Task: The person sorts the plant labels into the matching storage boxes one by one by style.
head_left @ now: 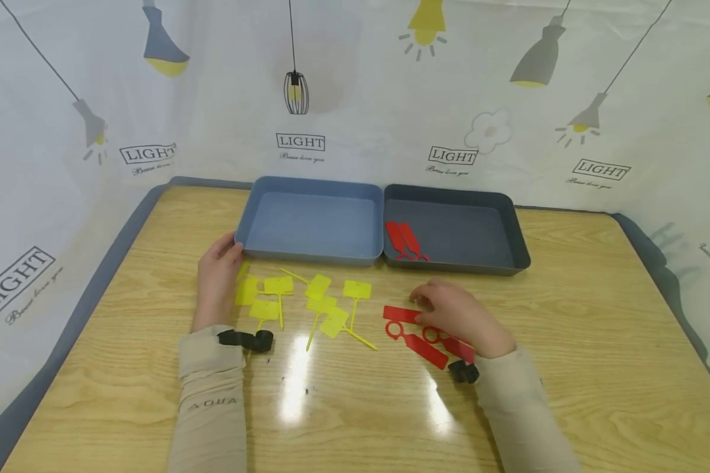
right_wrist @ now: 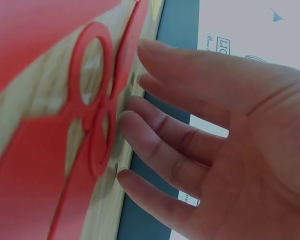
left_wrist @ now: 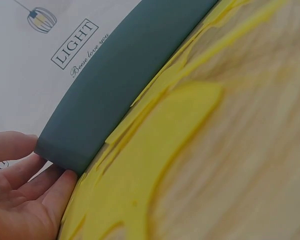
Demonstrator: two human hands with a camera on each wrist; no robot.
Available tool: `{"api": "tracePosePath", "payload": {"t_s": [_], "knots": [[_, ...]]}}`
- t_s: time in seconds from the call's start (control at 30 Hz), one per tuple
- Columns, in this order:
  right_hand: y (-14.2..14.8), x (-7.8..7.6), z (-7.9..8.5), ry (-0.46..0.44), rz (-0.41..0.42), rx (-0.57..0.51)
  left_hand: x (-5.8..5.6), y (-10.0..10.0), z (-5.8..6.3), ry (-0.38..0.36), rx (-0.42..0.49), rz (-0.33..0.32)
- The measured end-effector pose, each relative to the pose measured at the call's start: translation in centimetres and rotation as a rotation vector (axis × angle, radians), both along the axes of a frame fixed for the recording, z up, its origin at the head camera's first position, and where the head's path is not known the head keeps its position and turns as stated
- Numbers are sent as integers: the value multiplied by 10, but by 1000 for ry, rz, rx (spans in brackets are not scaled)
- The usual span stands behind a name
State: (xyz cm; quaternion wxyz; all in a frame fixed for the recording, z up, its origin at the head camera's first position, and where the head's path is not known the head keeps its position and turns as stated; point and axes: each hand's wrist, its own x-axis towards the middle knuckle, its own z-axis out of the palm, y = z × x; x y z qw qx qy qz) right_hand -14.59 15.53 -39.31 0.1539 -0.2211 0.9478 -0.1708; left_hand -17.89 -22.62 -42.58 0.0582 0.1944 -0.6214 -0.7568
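Observation:
My left hand (head_left: 217,281) holds the front left corner of the blue tray (head_left: 313,257). In the left wrist view, its thumb meets the rim while the fingertips bear on the tray's lower corner. Several flat yellow tags (head_left: 357,290) with thin tails lie scattered in front of this tray. On the right, my right hand (head_left: 458,314) hovers over red tags (head_left: 426,351) with ring ends, partly covering them. Its fingers are loosely bent and hold nothing, their tips close to the red rings (right_wrist: 90,65) in the right wrist view.
A dark grey tray (head_left: 467,266) stands against the blue one's right side, with red tags (head_left: 407,238) in its left front corner. The wooden table (head_left: 355,420) ends at the back and sides against a white printed cloth (head_left: 367,85).

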Motion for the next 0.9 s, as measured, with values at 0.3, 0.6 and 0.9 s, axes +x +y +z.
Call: {"api": "tracePosePath", "payload": {"t_s": [0.3,0.6,0.9], "knots": [[-4,2,-1,6,-26,31,1,1,1,19,26,-3],[-4,2,-3,28,-13,40,0,0,0,34,-4,-5],[-6,5,1,31,-5,32,-1,-1,-5,51,-16,-10]]}}
